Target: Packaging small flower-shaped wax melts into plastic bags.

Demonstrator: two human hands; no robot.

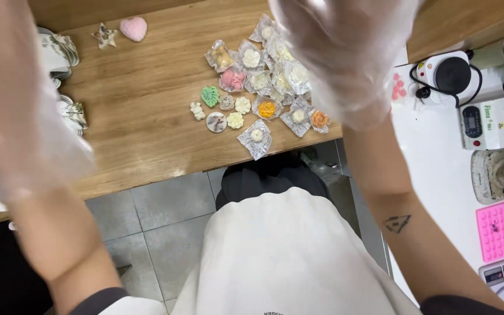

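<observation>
Both my hands are raised close to the camera in clear plastic gloves. My left hand (pixel 13 111) is a blurred shape at the left edge, fingers spread, holding nothing. My right hand (pixel 345 52) hangs at the top centre above a wooden table (pixel 141 111), fingers loosely apart and empty. Below it lies a cluster of small wrapped flower-shaped pieces (pixel 263 76) in clear packets, with several unwrapped ones, among them a green leaf (pixel 210 95). My white apron (pixel 287 256) fills the bottom centre.
A pink heart (pixel 133 28) and a small star shape (pixel 105 36) lie at the table's far end. Folded patterned cloths (pixel 65 58) sit at the left. On the white counter at the right are a black-topped hotplate (pixel 450 74), a scale (pixel 494 122) and a pink silicone mould (pixel 498 229).
</observation>
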